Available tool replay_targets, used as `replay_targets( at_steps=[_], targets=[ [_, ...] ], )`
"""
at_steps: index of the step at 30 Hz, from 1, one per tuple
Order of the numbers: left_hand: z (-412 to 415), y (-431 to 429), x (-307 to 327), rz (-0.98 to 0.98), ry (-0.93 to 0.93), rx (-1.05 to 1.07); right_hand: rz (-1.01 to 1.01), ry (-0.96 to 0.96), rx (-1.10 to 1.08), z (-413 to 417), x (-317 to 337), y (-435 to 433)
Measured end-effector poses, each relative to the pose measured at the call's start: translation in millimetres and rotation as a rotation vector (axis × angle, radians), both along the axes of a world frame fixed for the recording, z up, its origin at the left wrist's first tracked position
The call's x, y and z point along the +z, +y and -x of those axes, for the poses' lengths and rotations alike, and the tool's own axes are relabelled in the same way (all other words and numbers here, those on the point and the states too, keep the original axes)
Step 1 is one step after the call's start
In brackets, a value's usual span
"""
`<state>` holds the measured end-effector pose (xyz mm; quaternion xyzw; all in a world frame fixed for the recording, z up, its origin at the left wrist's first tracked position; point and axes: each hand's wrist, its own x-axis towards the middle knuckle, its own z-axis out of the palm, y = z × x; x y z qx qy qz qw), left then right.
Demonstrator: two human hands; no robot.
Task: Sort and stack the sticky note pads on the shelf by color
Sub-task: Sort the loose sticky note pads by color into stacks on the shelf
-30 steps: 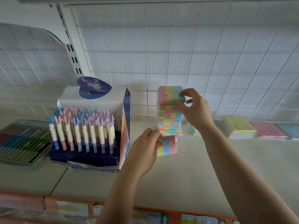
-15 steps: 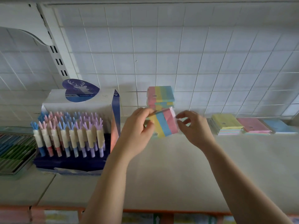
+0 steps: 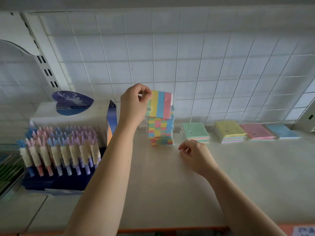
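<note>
– One striped pad (image 3: 159,104) is in hand at present. We find the left hand (image 3: 134,103) pinching it by its left edge, thumb and fingertips closed on it. The pad's face is tilted toward us, and it sits directly above the tall striped stack (image 3: 161,133) at the back of the shelf (image 3: 170,193).
– And the other grip?
– We record the right hand (image 3: 194,154) low over the shelf, just in front and to the right of the stack. Its fingers are loosely curled and hold nothing. Whether it touches the surface we cannot tell.
– Step in hand?
– Placing, in our judgement: the pad is due to go on top of the stack that matches it. The next move calls for laying it flat, squaring its edges to the pad beneath and letting go gently. The stack is tall and narrow, so the free hand may be needed to steady it.
– Count, please.
– Two hands and one pad held. One striped stack, its pads too blurred to number. Four low piles stand to its right: the green-topped pile (image 3: 196,132), the yellow-topped pile (image 3: 228,132), the pink-topped pile (image 3: 257,132) and the blue-topped pile (image 3: 283,132). One pen display box (image 3: 68,133) stands to the left.
</note>
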<state>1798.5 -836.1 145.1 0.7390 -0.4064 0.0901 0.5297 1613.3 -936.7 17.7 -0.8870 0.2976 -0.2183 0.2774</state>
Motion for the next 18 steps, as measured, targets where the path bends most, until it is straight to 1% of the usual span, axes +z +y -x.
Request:
replay_targets(
  at_steps=[4,6,9,12,18],
  targets=[
    [3,-9,-6,0.008,0.025,0.087,-0.003,-0.005,-0.016,-1,-4,0],
    [8,-10,-7,0.021,0.072,0.101,-0.005,0.002,-0.018,-3,-5,0],
    [18,-5,-9,-0.008,0.164,0.085,0.033,0.011,-0.001,-5,-7,0],
    [25,1,-13,-0.064,0.218,0.028,0.065,0.019,0.000,-7,-8,0],
    [30,8,-23,-0.190,0.153,-0.013,0.084,0.017,0.004,-6,-8,0]
  ],
)
